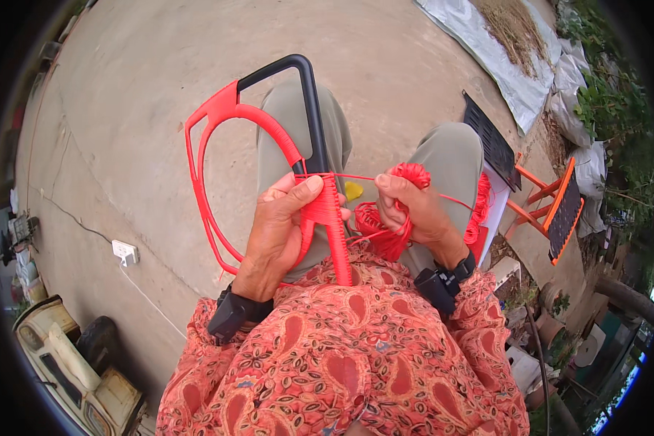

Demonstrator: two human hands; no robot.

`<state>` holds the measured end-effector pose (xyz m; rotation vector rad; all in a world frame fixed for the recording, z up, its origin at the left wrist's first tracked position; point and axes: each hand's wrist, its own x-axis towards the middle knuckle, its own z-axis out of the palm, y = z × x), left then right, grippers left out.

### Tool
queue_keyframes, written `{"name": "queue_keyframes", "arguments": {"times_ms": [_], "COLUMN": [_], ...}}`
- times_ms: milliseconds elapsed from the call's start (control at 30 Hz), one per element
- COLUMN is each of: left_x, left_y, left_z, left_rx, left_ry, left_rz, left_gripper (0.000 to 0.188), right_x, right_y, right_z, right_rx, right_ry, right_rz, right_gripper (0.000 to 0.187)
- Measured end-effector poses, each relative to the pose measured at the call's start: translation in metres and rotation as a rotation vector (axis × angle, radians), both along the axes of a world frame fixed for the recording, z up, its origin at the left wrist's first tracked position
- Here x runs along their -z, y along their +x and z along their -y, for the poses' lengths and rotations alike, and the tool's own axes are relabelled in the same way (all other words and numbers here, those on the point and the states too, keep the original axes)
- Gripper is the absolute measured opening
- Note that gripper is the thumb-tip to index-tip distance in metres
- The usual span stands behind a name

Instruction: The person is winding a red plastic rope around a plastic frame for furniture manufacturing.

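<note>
A black metal frame with rounded corners rests over my lap, and red cord is wound tightly round much of it, including a curved inner ring. My left hand is closed on the wrapped side bar, thumb pressed near the top of the windings. Bare black metal shows just above that spot. From there a red strand runs taut to my right hand, which grips a loose bundle of red cord. Loops of the bundle hang below the fingers.
More red cord lies by my right knee. Beyond it stands a folding stool with orange legs and a black top. A white power strip with a cable sits on the concrete at left. Silver sheeting holds dry stalks at far right.
</note>
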<state>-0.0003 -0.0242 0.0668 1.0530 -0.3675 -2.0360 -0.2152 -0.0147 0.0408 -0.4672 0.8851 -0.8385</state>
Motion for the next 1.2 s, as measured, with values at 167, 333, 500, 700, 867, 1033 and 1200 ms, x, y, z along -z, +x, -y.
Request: {"name": "queue_keyframes", "arguments": {"times_ms": [167,333,500,700,867,1033,1200], "left_x": [0.003,0.015,0.017,0.018,0.012,0.009,0.015], "left_y": [0.005,0.005,0.001,0.003,-0.001,-0.001,-0.005], "left_z": [0.001,-0.001,-0.005,0.000,0.001,0.004,-0.001], "left_rx": [-0.070,-0.021,-0.028,0.001,0.020,0.082,0.055], "left_ry": [0.032,0.001,-0.019,-0.014,0.026,0.033,0.008], "left_rz": [-0.229,-0.244,-0.229,-0.236,-0.191,-0.247,-0.296], "left_gripper": [0.028,0.025,0.029,0.024,0.023,0.022,0.027], "right_x": [-0.004,0.001,0.000,0.001,-0.015,-0.010,-0.015], "right_y": [0.006,-0.003,-0.003,0.003,0.018,0.020,0.019], "right_z": [-0.010,-0.013,-0.011,-0.009,0.008,0.011,0.008], "right_rx": [0.100,0.208,0.194,0.294,0.435,0.189,0.032], "right_ry": [0.070,0.053,0.019,-0.077,-0.164,-0.202,-0.138], "right_rz": [-0.068,0.007,-0.218,-0.102,0.051,0.371,0.165], "right_gripper": [0.024,0.022,0.024,0.024,0.028,0.033,0.033]}}
